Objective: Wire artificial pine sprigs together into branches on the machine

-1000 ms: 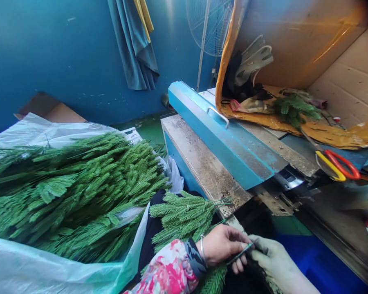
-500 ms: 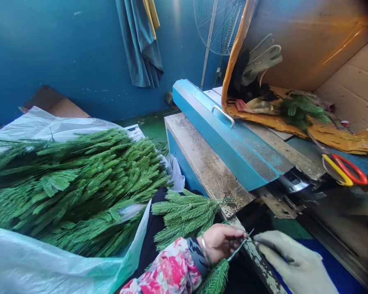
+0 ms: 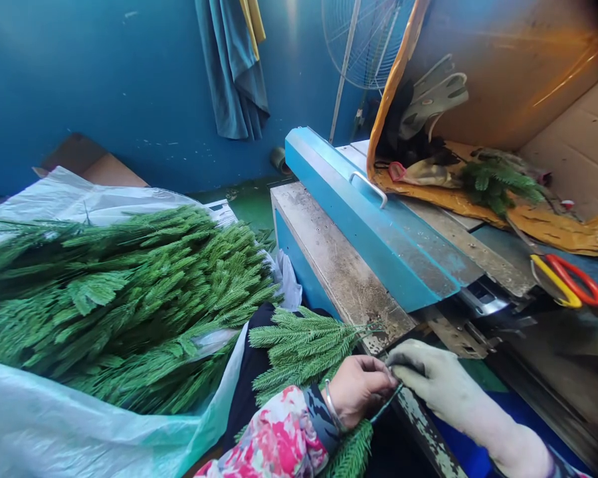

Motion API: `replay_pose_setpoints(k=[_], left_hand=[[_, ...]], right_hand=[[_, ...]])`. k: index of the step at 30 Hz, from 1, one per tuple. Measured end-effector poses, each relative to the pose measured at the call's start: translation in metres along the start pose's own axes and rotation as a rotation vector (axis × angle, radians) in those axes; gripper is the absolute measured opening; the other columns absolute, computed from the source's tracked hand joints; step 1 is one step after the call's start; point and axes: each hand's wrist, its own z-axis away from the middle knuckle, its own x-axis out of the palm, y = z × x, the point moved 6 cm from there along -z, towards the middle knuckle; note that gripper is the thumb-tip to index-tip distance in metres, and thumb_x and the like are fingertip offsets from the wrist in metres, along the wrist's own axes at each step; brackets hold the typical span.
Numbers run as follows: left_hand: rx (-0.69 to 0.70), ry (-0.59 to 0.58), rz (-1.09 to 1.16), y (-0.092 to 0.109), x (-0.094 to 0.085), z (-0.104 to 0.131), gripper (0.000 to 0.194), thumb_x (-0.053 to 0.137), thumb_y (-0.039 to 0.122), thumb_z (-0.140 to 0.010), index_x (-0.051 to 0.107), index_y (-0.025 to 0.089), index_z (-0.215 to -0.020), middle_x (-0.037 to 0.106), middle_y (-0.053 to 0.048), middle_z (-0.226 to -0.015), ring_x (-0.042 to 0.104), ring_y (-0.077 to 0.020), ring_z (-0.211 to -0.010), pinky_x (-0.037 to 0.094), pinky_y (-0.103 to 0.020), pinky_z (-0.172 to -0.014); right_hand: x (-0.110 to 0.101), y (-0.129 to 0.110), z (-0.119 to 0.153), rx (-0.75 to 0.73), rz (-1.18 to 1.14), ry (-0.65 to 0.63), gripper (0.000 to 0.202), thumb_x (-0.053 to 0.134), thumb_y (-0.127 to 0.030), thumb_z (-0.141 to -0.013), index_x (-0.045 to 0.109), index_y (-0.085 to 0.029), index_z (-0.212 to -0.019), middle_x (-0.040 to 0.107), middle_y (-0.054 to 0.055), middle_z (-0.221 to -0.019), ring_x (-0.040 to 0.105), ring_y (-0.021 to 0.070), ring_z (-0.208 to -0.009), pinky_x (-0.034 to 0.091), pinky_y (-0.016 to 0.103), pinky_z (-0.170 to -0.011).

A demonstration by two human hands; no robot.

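Closest to the viewer, a sleeve with a pink and white floral pattern leads to a bare left hand, a metal bracelet at its wrist. Its fingers are drawn into a narrow pinch at the thin stem of a green needled sprig, which hangs just below that hand. The right hand, in a pale glove (soiled dark near the fingers), meets the left fingertips at the stem's upper end; its thumb and fingers are close together, but I cannot tell whether they grip the stem.

Just beyond the left hand, a small bunch of sprigs lies over a dark-clothed leg, stems reaching a worn metal ledge. To the left, a large heap of similar greenery rests in a translucent plastic sheet.

Farther off are a blue machine cover with a metal handle and, to the right, red-and-yellow-handled scissors. Behind stand an open cardboard box containing gloves, a wire fan and a blue wall with hanging cloth.
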Motion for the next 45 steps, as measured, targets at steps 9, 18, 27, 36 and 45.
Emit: replay_pose_setpoints(k=[9,18,27,36,45], left_hand=[[0.215,0.059,-0.348,0.013,0.008,0.014,0.011,0.067,0.018,-0.05,0.058,0.012,-0.055,0.053,0.002,-0.051,0.043,-0.009,-0.048,0.032,-0.024,-0.049],[0.318,0.127,-0.585,0.018,0.011,0.02,0.006,0.061,0.017,-0.056,0.055,0.015,-0.056,0.052,0.002,-0.056,0.044,-0.009,-0.052,0.032,-0.021,-0.047],[0.388,0.158,-0.744,0.02,0.013,0.026,0.006,0.06,0.019,-0.062,0.056,0.016,-0.058,0.054,0.0,-0.066,0.049,-0.0113,-0.06,0.037,-0.022,-0.053],[0.274,0.044,-0.585,0.012,0.02,0.029,0.017,0.065,0.026,-0.061,0.052,0.016,-0.059,0.056,-0.002,-0.069,0.051,-0.009,-0.048,0.038,-0.021,-0.042],[0.284,0.033,-0.428,0.015,0.019,0.033,0.013,0.059,0.017,-0.06,0.047,0.016,-0.058,0.052,0.002,-0.059,0.054,-0.0111,-0.042,0.037,-0.02,-0.036]], right_hand=[[0.02,0.048,0.037,0.397,-1.12,0.065,0.029,0.07,-0.032,-0.065,0.064,-0.021,-0.091,0.065,0.001,-0.082,0.056,0.0122,-0.064,0.045,0.023,-0.059],[0.037,0.036,0.044,0.353,-1.106,-0.148,0.021,0.066,-0.029,-0.071,0.067,-0.024,-0.092,0.062,-0.001,-0.067,0.053,0.0091,-0.06,0.043,0.023,-0.067],[0.041,0.055,0.036,0.322,-0.962,-0.154,0.012,0.067,-0.026,-0.067,0.061,-0.016,-0.071,0.059,-0.002,-0.061,0.051,0.0082,-0.053,0.038,0.019,-0.051],[0.049,0.048,0.045,0.275,-1.124,-0.236,0.017,0.061,-0.03,-0.074,0.059,-0.013,-0.077,0.062,0.003,-0.062,0.053,0.009,-0.05,0.038,0.02,-0.047],[0.033,0.031,0.049,0.39,-0.941,-0.164,0.014,0.058,-0.027,-0.073,0.059,-0.016,-0.081,0.061,0.0,-0.065,0.053,0.0085,-0.053,0.041,0.019,-0.051]])
